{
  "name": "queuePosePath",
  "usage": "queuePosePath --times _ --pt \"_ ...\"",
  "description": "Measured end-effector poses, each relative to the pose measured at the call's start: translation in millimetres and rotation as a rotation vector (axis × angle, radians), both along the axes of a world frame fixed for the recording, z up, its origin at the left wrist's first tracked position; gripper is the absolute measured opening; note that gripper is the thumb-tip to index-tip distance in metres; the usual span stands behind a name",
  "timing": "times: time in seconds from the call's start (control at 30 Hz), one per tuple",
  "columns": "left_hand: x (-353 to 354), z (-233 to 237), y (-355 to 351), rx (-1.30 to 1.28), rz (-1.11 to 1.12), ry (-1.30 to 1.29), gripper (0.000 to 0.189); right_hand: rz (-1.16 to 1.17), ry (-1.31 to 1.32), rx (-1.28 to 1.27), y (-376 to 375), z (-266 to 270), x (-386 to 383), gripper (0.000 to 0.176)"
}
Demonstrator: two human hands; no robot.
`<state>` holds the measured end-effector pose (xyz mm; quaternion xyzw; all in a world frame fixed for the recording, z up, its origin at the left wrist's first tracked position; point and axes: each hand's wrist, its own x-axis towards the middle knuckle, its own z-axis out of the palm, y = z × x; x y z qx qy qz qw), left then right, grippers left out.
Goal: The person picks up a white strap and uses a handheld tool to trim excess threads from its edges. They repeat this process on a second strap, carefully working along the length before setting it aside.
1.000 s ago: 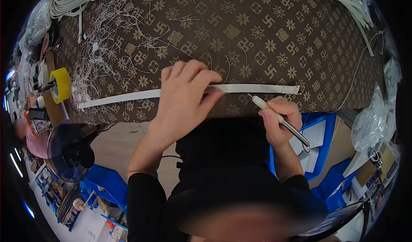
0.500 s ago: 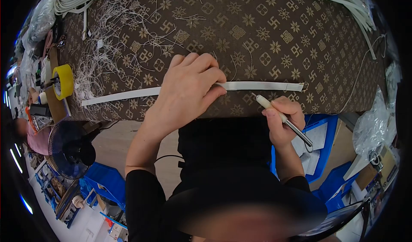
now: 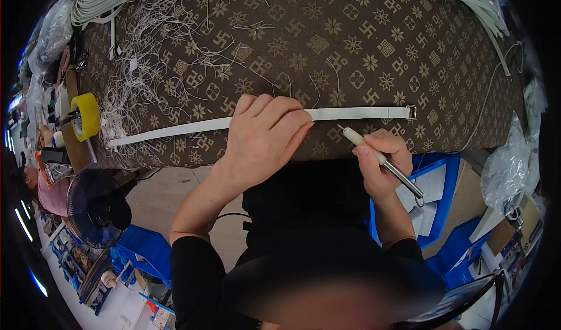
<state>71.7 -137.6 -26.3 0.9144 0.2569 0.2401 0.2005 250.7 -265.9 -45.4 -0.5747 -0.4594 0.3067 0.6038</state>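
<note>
A long white strap [image 3: 193, 128] lies across the patterned brown cloth, with a metal buckle [image 3: 411, 112] at its right end. My left hand [image 3: 263, 131] rests over the strap's middle, thumb and fingers drawn together at it; the fingertips are partly hidden. In my right hand [image 3: 383, 157] is a pen-shaped tool [image 3: 356, 137] with a cream grip, a metal rear shaft and a thin tip. That tip points up and left, just below the strap and apart from it.
Loose white threads [image 3: 158, 61] are heaped on the left of the cloth [image 3: 350, 55]. White strap bundles [image 3: 108, 2] lie at both far corners. Yellow tape [image 3: 86, 116] stands at the left edge, above a fan [image 3: 99, 207]. A blue bin [image 3: 447, 195] is below right.
The thumb and fingers of my left hand have come closer together on the strap. The buckle has turned and shows flatter. The tool tip has shifted slightly up and left.
</note>
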Motion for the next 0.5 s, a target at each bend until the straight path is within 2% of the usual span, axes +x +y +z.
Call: queuePosePath --times 0.17,0.5 --pt "2.5 -4.9 2.4 -0.132 -0.002 -0.043 0.014 0.009 -0.157 -0.075 5.6 6.0 -3.4 0.017" --pt "2.5 -1.2 2.5 -0.192 -0.009 -0.029 0.014 0.026 -0.305 -0.082 12.0 9.0 -7.1 0.019"
